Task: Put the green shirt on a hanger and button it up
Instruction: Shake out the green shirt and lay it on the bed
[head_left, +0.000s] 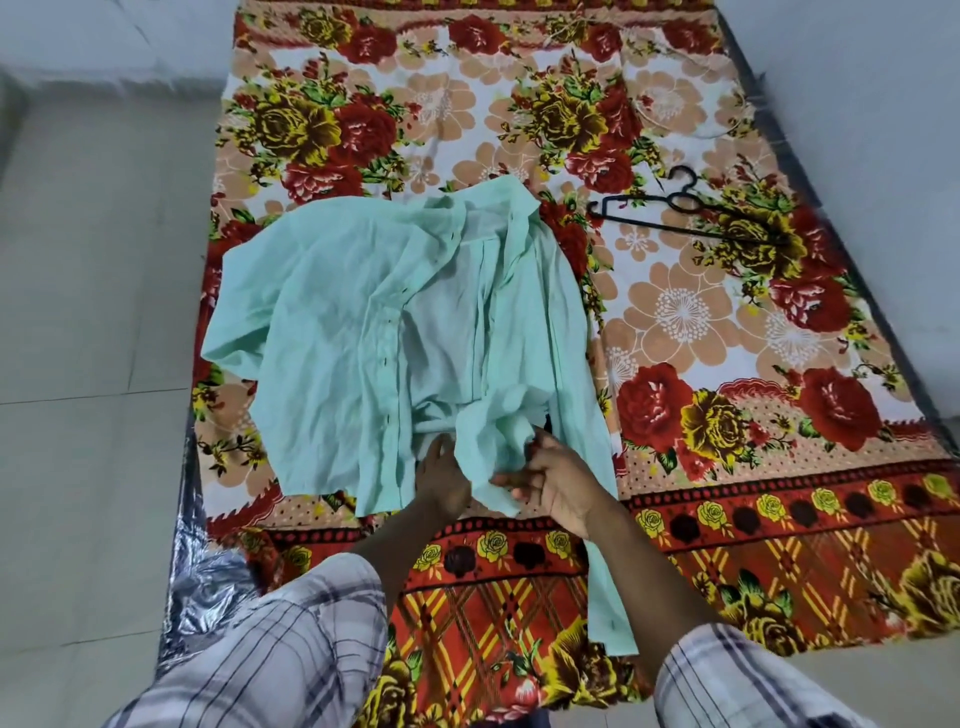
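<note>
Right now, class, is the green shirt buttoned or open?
Open: on the green shirt the front panels lie apart, showing its inside back.

A bed (891, 332) fills the view below me, dressed in a bedsheet (675, 322) printed with red and yellow roses and peach blossoms on white, with a red-and-orange lattice band nearest me. Pale floor tiles (93, 312) with thin grey joints run along my left. Crinkled plastic wrapping (208, 571) glints at the bed's near left edge. A plain white wall (857, 78) stands to my right. The light is soft and even.
</note>
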